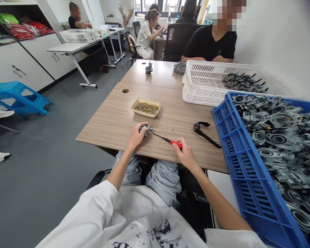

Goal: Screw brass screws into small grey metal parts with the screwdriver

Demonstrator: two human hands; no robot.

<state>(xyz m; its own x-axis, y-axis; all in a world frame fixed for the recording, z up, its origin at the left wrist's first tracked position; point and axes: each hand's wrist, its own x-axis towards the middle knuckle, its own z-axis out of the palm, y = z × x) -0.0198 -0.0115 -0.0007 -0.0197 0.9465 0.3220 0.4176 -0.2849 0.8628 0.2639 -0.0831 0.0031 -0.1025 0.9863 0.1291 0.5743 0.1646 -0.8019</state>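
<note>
I have the left hand (137, 137) curled round a small grey metal part (146, 129), holding it low over the near side of the wood-grain table (103, 120), and the right hand (186, 155) closed on the handle of a red-and-black screwdriver (167, 140). The relation I am minding is the line between the two: from the right-hand grip the part lies to the left and a little farther from the wearer, and the screwdriver's long axis runs that way, slanting across the tabletop with its tip at the part's right side. Whether the tip is seated in anything I cannot tell from up here — the fingers and the part's small size hide it. The left hand is the nearer one, its thumb and fingers wrapping the part; the right sits back at the far end of the tool. Just beyond the shaft lie two loose brass-coloured screws (172, 128), apart from each other, and farther out stands a cream tray (144, 114) heaped with more. A black watch (197, 127) rests to the right — near the blue crate (229, 137) of castings, well apart from both hands.
</note>
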